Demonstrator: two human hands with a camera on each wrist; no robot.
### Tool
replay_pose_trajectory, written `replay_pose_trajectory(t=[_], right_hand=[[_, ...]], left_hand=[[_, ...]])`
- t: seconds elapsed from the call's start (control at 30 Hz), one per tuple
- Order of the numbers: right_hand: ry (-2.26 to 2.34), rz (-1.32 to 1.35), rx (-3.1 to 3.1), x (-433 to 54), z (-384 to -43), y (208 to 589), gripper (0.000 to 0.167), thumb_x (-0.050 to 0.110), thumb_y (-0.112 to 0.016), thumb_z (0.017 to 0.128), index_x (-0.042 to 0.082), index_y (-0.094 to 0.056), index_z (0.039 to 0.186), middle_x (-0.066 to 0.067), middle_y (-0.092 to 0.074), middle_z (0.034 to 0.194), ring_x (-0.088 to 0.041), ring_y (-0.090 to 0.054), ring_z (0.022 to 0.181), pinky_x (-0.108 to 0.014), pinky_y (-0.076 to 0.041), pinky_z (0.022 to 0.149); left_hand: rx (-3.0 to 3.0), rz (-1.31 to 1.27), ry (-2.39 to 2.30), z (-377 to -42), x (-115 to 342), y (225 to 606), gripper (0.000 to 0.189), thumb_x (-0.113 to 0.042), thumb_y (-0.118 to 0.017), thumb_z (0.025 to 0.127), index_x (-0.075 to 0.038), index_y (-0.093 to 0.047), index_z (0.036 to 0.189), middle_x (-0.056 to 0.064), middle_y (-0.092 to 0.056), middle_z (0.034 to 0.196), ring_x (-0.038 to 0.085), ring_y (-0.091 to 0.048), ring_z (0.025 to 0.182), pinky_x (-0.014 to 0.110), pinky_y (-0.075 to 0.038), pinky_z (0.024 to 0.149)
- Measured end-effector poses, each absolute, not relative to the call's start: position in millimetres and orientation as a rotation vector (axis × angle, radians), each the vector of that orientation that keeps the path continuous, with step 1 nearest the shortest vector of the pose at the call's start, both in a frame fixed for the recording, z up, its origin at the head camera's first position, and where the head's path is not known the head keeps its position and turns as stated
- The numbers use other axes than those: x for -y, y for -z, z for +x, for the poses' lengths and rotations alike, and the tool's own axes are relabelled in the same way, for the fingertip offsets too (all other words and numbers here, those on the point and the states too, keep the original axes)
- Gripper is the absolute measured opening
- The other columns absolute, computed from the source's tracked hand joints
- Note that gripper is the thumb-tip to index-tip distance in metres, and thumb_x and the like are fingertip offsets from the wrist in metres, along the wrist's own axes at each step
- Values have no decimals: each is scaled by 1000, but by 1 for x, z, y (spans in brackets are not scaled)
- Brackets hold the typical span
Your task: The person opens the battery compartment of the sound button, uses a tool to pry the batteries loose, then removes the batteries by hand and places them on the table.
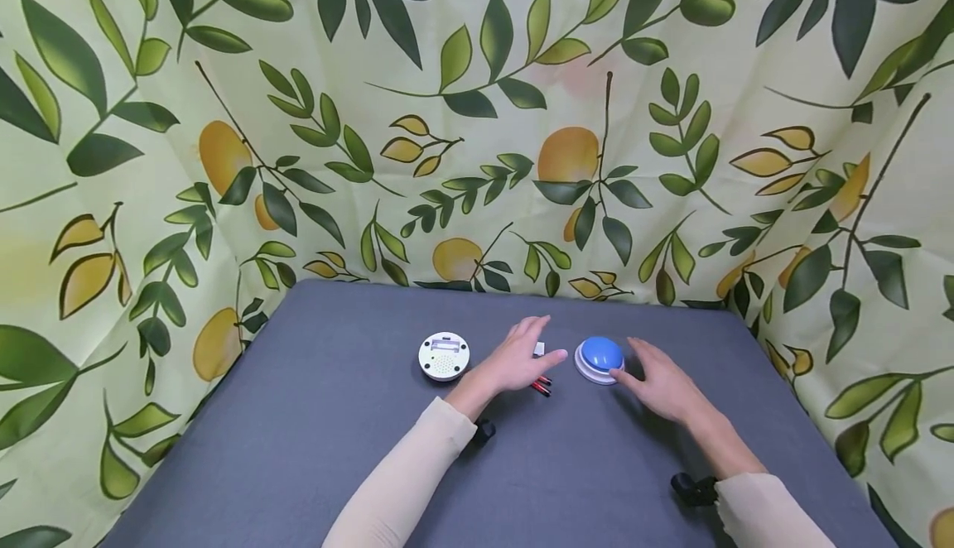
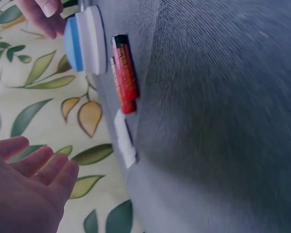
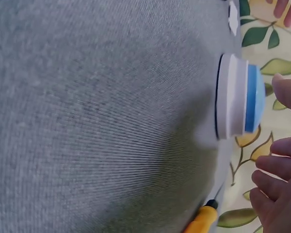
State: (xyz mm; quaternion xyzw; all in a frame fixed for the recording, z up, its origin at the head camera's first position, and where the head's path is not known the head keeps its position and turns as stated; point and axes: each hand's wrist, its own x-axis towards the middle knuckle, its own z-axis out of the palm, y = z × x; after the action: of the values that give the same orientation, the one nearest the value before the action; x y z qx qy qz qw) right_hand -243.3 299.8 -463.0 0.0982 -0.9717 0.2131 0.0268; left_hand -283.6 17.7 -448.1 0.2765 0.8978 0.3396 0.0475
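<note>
My left hand [image 1: 520, 356] hovers over the table with its fingers extended and holds nothing. Under it lie red-and-black batteries [image 2: 124, 73] and a small white piece [image 2: 124, 138], both partly covered by the hand in the head view. To the right, a round button with a blue dome [image 1: 601, 353] and white base sits dome up. My right hand [image 1: 662, 381] is beside that button, fingers spread and thumb close to its edge. In the right wrist view, a yellow-handled screwdriver [image 3: 202, 221] lies near the right hand; the head view hides it.
A second round white unit [image 1: 444, 356] lies upside down left of my left hand, showing an uncovered battery slot. Everything rests on a grey cloth-covered table [image 1: 335, 415]. Leaf-and-fruit patterned fabric [image 1: 477, 159] stands behind and along both sides.
</note>
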Motion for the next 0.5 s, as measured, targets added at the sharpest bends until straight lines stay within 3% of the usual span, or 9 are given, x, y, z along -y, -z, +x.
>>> replay_pose_trajectory(t=[0.23, 0.5], right_hand=[[-696, 238, 3073, -300, -251, 474, 89, 53, -59, 98, -12, -32, 151, -37, -31, 154, -55, -26, 143, -69, -23, 111], [-673, 265, 3060, -299, -255, 477, 81, 46, -61, 99, -12, -36, 149, -36, -37, 151, -55, -29, 142, -68, -26, 110]], left_hand=[[-2694, 763, -1076, -294, -39, 457, 79, -50, -62, 98, -12, -31, 159, 9, -36, 160, 27, -32, 148, 47, -31, 116], [-2653, 794, -1038, -300, -65, 458, 73, -42, -64, 98, -9, -36, 157, 10, -40, 157, 24, -38, 145, 40, -34, 115]])
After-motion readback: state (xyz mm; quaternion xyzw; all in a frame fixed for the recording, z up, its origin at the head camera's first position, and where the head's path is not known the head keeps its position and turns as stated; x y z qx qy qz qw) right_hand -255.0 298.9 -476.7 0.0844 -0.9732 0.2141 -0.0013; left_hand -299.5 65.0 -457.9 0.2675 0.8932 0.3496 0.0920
